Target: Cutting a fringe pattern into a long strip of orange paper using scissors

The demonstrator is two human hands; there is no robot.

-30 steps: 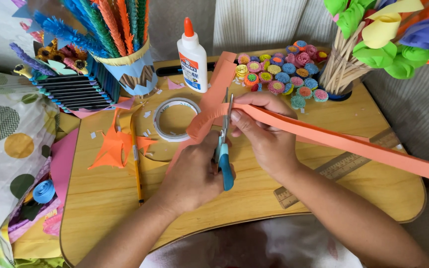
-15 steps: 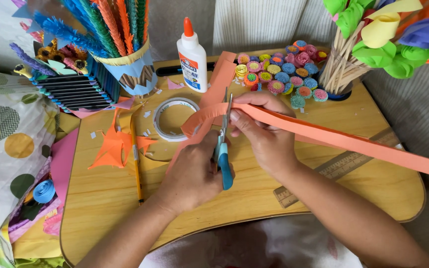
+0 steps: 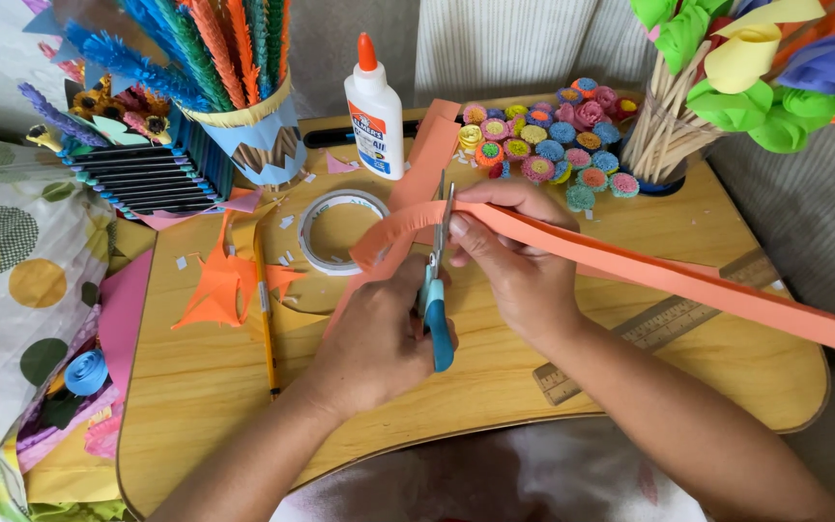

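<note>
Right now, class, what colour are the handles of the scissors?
Blue. The scissors show in the head view, held in the left hand.

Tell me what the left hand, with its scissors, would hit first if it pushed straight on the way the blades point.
The left hand aims the blue-handled scissors away from the body. Past the orange paper strip they already cut, probably the white glue bottle; depth is unclear.
</note>
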